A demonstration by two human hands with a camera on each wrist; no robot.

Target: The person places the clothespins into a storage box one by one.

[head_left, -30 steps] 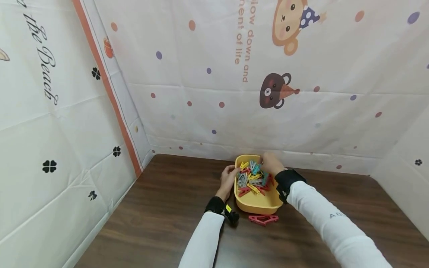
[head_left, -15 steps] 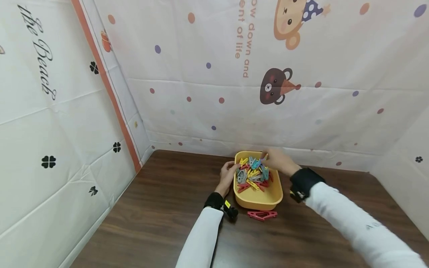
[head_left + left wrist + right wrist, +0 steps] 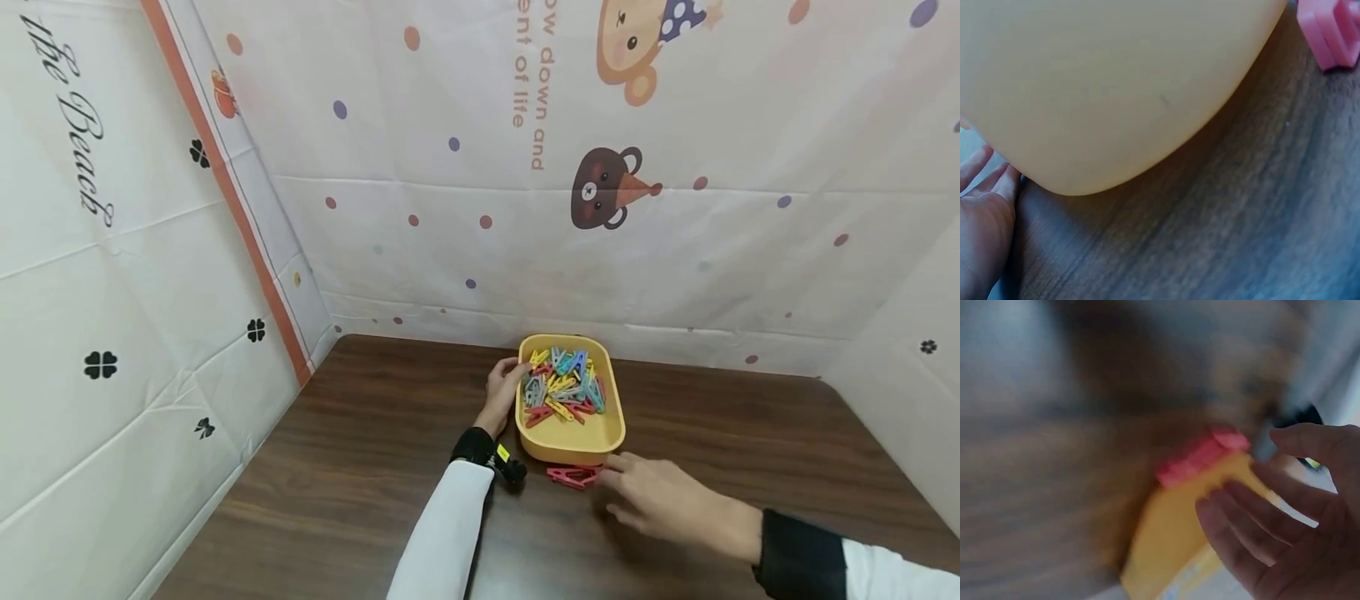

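Note:
A yellow plastic basket holds many coloured clothespins, among them yellow, blue, grey and red ones. My left hand holds the basket's left rim; in the left wrist view its fingers lie along the outside wall. Red clothespins lie on the table just in front of the basket, partly covered by my right hand. That hand is spread with nothing in it, its fingertips close to the red clothespins in the right wrist view. Whether they touch cannot be told through the blur.
The dark wood table reaches to a white printed cloth at the back. More cloth hangs along the left side. The basket stands near the table's back edge.
My right hand has moved from the basket's far right corner down to the red clothespins in front. A blue-purple clothespin now lies on the pile. The left hand keeps its place.

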